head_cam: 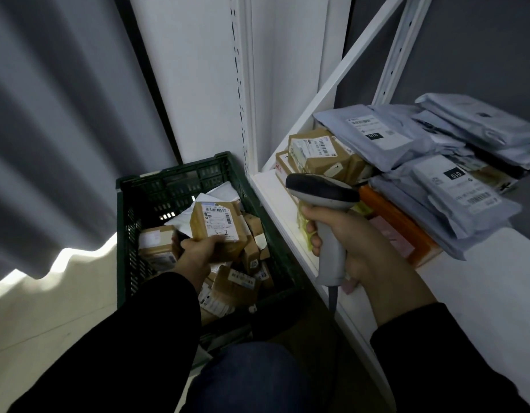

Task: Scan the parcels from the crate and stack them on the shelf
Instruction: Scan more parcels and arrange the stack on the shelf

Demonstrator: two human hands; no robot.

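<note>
White shelf [287,216] under the right hand [356,234], fist wrapped around scanner [326,210]; left hand [195,251] pinches a stiff, seemingly light cardboard parcel [217,225] by its lower edge, above the crate [180,174].

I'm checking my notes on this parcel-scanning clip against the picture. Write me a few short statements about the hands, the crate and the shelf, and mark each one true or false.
1. The left hand holds a brown parcel over the green crate. True.
2. The right hand is empty. False: it grips a grey handheld scanner.
3. The crate is empty apart from the held parcel. False: more brown boxes and white mailers lie inside it.
4. Grey mailer bags are piled on the white shelf. True.
5. The held parcel's label faces away from the camera. False: its white label with barcodes faces up toward the camera.
</note>
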